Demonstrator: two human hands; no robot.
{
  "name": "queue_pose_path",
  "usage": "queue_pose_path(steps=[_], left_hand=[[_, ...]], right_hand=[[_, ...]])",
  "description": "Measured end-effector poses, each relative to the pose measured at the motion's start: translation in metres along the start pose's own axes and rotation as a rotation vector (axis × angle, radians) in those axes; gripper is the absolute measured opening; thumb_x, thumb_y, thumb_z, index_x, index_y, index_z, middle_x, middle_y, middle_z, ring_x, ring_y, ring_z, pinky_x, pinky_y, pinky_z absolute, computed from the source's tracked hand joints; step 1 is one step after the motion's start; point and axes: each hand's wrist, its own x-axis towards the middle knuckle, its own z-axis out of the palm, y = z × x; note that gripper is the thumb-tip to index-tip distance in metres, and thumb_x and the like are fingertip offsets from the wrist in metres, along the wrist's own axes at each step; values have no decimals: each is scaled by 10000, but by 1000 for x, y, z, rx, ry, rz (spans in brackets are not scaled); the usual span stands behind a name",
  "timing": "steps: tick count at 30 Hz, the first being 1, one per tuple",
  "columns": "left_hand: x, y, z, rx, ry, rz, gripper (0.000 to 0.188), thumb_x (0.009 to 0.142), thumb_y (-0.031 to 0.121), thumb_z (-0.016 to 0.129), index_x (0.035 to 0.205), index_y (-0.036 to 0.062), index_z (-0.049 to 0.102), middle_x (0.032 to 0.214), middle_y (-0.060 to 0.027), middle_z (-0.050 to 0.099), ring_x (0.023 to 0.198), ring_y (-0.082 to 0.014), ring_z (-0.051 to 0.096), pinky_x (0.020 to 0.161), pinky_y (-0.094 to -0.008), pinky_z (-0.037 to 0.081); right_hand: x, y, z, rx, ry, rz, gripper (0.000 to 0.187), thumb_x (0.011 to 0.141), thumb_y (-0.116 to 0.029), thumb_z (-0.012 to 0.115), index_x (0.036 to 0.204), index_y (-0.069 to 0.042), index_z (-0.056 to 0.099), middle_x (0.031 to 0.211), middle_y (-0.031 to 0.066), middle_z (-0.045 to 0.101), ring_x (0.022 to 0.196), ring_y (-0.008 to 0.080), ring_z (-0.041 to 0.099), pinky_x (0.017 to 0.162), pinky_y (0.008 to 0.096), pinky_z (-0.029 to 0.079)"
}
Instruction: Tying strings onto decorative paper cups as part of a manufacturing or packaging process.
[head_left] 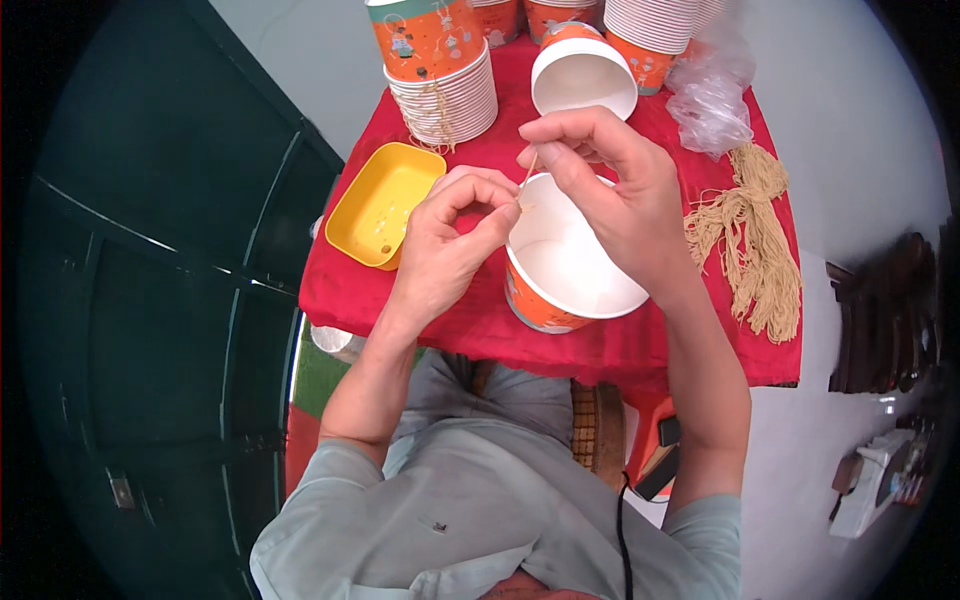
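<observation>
A short piece of thin tan string (529, 172) is stretched between my two hands, above the rim of an orange-and-white paper tub (560, 318). My left hand (452, 232) pinches its lower end between thumb and forefinger. Higher up, my right hand (622, 185) is closed on the other end, fingertips together over the tub's far side. The tub stands upright, its white inside partly hidden by my right hand. Left of my left hand sits a yellow plastic tray (362, 205) with small light bits and a brown lump in it.
A red cloth (400, 310) covers the table. Tan string bundle (755, 245) lies at the right, below a clear plastic bag (712, 100). Behind are a tipped tub (585, 85), a left tub stack (440, 100) with strings hanging on it, and another stack (650, 25).
</observation>
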Motion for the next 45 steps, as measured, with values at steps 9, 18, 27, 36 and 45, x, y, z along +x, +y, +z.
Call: queue_pose_path(steps=[9,18,27,36,45], left_hand=[[-7,-5,-4,-273,39,-248,107,1074,115,748,1064,8,748,1070,-9,723,968,-84,664,894,-264,546],[-4,1,-13,-416,-45,-450,146,1102,181,721,1114,41,759,1002,7,734,872,-77,682,824,-258,561],[-2,3,-24,-272,-253,-348,142,1096,182,717,1083,42,725,1019,-11,725,892,-100,706,846,-294,604],[2,6,-24,-290,-263,-437,182,1080,230,739,1072,49,720,1050,-11,726,942,-105,703,861,-307,611],[2,16,-32,-159,-452,-350,97,1042,131,738,1033,36,716,1041,-1,718,953,-86,664,877,-289,577]], right_hand=[[-10,6,-3,-42,83,64,207,1087,-33,645,1252,10,762,1014,83,807,944,148,796,849,308,640],[-2,2,3,83,-142,-85,237,1033,19,625,1222,26,768,1052,83,801,947,136,776,858,316,646],[9,12,9,58,-176,-3,219,1039,-22,635,1198,27,777,988,65,809,912,114,771,828,295,633],[12,16,5,254,-271,33,211,1048,-32,641,1193,22,783,963,44,796,881,94,755,829,261,607],[10,16,7,217,-305,140,174,1088,-66,691,1227,-2,775,1019,-10,757,940,54,706,854,250,583]])
